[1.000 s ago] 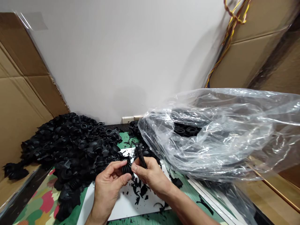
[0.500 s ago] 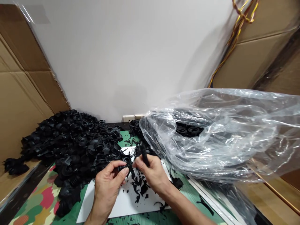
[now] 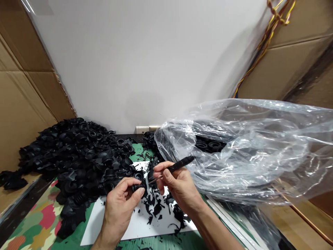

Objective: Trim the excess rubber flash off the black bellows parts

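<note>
My left hand (image 3: 118, 205) grips a small black rubber bellows boot (image 3: 138, 185) between thumb and fingers, low over a white board (image 3: 102, 222). My right hand (image 3: 177, 184) holds a black craft knife (image 3: 179, 164) like a pen. The knife's thin blade (image 3: 155, 180) points left, close to the boot's top edge, but I cannot tell whether they touch. Black rubber scraps (image 3: 156, 208) lie on the board under both hands. The boot's far side is hidden by my fingers.
A large heap of black rubber bellows boots (image 3: 78, 163) lies left of my hands, against cardboard sheets (image 3: 22, 118). A clear plastic bag (image 3: 247, 152) holding more black parts lies to the right. A patterned green mat (image 3: 39, 222) lies under the board.
My right hand has swung the knife from nearly upright to a low slant, its handle toward the upper right and blade exposed. The camera view has shifted slightly.
</note>
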Tool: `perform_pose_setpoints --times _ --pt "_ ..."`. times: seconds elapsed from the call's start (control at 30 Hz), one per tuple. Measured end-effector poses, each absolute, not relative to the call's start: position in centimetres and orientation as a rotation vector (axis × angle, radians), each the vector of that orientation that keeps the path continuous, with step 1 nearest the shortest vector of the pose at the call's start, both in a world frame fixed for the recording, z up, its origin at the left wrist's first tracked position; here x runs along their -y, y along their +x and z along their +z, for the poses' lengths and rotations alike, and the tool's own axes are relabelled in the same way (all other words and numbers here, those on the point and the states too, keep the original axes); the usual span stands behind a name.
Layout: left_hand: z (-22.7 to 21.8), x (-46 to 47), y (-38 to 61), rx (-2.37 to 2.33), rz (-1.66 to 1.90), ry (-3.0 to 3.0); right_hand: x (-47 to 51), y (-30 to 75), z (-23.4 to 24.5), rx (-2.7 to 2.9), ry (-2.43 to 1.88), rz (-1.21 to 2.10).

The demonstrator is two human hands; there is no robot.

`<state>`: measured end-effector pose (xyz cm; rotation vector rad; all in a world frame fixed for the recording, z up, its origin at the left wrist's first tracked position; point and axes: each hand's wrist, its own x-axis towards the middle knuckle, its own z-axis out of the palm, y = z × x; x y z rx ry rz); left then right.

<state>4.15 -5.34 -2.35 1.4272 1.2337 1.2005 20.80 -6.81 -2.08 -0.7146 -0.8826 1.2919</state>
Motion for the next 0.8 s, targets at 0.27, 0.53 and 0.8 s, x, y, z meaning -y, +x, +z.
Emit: perform_pose_setpoints --times 0.27,0.53,0.8 --pt "-2.3 5.4 4.1 -1.208 1.217 1.450 7.0 21.2 -2.4 1.152 -0.834 1.196" --pt "-2.6 5.5 4.0 -1.203 1.198 1.496 6.9 21.2 -2.5 1.098 -0.841 1.155" --pt "-2.9 5.2 3.9 -1.158 1.203 1.581 6.7 21.0 -3.1 1.203 -0.836 1.141"
